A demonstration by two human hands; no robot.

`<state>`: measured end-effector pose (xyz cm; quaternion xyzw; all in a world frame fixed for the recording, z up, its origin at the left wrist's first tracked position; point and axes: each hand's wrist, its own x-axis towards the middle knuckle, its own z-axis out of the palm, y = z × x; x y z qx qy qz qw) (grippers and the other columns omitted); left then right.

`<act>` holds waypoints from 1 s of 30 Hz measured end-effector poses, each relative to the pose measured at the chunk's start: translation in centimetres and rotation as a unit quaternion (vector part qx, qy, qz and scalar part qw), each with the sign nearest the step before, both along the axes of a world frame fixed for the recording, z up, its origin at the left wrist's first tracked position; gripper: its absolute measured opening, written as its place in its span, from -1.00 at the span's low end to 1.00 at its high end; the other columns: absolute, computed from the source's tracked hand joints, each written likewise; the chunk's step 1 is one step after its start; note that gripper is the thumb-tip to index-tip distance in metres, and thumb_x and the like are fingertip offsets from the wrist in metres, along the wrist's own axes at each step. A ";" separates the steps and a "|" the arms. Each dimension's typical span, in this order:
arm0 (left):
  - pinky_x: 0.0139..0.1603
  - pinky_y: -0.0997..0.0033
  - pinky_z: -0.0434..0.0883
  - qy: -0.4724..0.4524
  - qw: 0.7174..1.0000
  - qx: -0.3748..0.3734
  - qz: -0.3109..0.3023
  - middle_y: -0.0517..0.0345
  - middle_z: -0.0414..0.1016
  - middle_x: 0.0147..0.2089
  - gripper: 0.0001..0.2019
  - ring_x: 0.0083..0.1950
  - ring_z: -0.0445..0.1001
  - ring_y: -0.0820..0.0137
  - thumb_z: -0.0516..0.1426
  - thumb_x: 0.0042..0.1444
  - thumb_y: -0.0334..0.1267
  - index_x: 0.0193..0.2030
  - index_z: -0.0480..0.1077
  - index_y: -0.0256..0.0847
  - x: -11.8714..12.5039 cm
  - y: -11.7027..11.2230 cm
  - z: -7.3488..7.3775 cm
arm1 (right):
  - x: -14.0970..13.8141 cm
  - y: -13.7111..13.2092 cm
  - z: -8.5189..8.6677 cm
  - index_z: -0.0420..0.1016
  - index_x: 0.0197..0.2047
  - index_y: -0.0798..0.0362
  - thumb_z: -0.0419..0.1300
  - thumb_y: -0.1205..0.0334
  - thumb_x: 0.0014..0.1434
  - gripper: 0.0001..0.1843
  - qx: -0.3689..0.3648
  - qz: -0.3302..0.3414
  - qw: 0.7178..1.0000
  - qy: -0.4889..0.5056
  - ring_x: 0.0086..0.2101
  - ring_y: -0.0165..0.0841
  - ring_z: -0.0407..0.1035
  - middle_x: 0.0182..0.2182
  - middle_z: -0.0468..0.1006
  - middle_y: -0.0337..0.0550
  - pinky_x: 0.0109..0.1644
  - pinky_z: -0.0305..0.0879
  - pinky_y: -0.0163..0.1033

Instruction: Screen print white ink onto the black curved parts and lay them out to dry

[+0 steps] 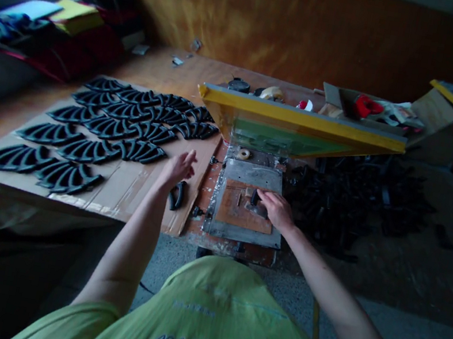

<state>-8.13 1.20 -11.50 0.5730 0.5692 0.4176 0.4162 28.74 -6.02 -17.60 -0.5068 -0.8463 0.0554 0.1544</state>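
Right hand [275, 210]: fingers [268, 199] pressed together, their tips against a small black piece [255, 198] on a brown template [236, 211]; whether the piece is pinched cannot be told. The template lies on the metal platen [252, 175] of a screen-printing press. Left hand [177, 168]: fingers [188, 159] spread, hovering over a cardboard sheet [128, 205], with a curved black piece [176, 194] lying on the sheet just beside the heel of the hand. Farther left of these fingers, rows of black fan-shaped pieces [99, 132] cover much of the cardboard. Beyond the right fingers, a yellow-framed screen [300, 125] with green mesh stands raised and tilted above the platen, a roll of tape [243, 154] lying between them. To the right of the right hand lies a heap of dark pieces [356, 201]. The cardboard and press stand on a wooden workbench [168, 74].
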 end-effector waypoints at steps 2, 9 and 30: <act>-0.51 0.58 0.28 -0.064 0.997 0.025 0.026 0.21 0.40 -0.56 -0.48 -0.61 0.33 0.52 -0.06 0.29 0.17 -0.01 0.39 -0.29 3.5 1.8 4.3 | -2.8 0.4 -0.2 0.51 0.16 -0.07 0.08 0.36 0.33 -0.60 -0.003 0.029 1.000 0.000 -0.09 -0.28 0.38 -0.12 0.58 -0.11 0.05 0.30 -0.18; -0.55 0.53 0.33 -0.160 0.985 0.067 0.014 0.16 0.40 -0.59 -0.42 -0.59 0.36 0.47 -0.09 0.27 0.21 -0.13 0.51 -0.26 8.3 -0.1 11.0 | -3.4 -0.5 0.8 0.58 0.06 -0.01 0.13 0.43 0.26 -0.63 -0.024 0.032 0.999 -0.023 -0.07 -0.27 0.40 -0.11 0.61 -0.05 0.07 0.36 -0.14; -0.47 0.52 0.27 0.035 0.983 -0.178 -0.035 0.24 0.44 -0.44 -0.28 -0.53 0.31 0.49 0.17 0.09 0.09 0.35 0.26 -0.19 5.5 -8.0 -8.1 | -4.9 2.2 5.5 0.51 -0.25 0.10 0.15 0.37 0.24 -0.90 -0.018 0.071 0.992 -0.098 -0.21 -0.22 0.35 -0.33 0.55 -0.04 -0.16 0.23 -0.18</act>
